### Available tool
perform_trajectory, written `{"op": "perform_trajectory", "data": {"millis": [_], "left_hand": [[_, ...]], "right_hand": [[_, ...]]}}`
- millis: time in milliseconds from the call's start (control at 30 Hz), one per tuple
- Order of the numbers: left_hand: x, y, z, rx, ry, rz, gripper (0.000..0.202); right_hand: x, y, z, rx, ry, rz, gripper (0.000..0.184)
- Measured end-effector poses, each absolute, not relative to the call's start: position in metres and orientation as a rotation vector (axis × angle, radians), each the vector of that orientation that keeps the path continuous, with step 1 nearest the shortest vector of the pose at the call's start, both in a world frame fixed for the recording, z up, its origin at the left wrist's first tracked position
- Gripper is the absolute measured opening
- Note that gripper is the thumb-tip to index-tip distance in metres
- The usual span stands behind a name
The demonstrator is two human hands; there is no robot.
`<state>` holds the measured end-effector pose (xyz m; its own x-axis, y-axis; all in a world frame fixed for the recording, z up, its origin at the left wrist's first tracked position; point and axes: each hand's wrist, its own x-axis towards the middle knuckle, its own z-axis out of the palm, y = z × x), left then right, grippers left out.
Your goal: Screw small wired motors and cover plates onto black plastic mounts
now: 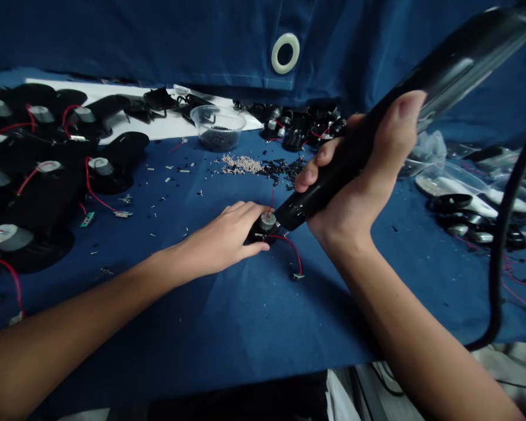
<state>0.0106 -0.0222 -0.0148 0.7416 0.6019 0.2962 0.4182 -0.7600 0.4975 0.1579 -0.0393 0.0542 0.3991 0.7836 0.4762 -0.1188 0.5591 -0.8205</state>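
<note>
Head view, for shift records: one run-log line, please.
left hand: holding black plastic housing | right hand: gripping black cylindrical tool | tip: near housing

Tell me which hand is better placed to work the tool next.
Right, likely: the right hand holds the tool, its tip close to the motor; the left hand holds the housing.

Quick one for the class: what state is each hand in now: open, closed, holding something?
Left hand: holding a small black piece between thumb and fingers.
Right hand: closed around a black handheld tool.
</note>
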Motion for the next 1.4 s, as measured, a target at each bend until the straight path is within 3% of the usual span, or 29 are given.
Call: {"op": "perform_trajectory", "data": {"millis": [800, 1033, 1267, 1400], "left_hand": [[0.011, -0.021, -0.019, 2.621, 0.821, 0.599, 0.048], [0.011, -0.021, -0.016, 2.631, 0.811, 0.557, 0.041], [0.011, -0.021, -0.018, 2.650, 0.814, 0.561, 0.042], [0.011, -0.020, -0.019, 2.658, 0.801, 0.577, 0.044]], "right_hand": [[0.156, -0.037, 0.051, -0.847, -1.035, 0.501, 0.034], [0.144, -0.050, 0.062, -0.797, -1.120, 0.511, 0.053], [0.144, -0.054, 0.055, -0.772, -1.190, 0.575, 0.030], [0.139, -0.053, 0.054, -0.793, -1.107, 0.557, 0.042]]}}
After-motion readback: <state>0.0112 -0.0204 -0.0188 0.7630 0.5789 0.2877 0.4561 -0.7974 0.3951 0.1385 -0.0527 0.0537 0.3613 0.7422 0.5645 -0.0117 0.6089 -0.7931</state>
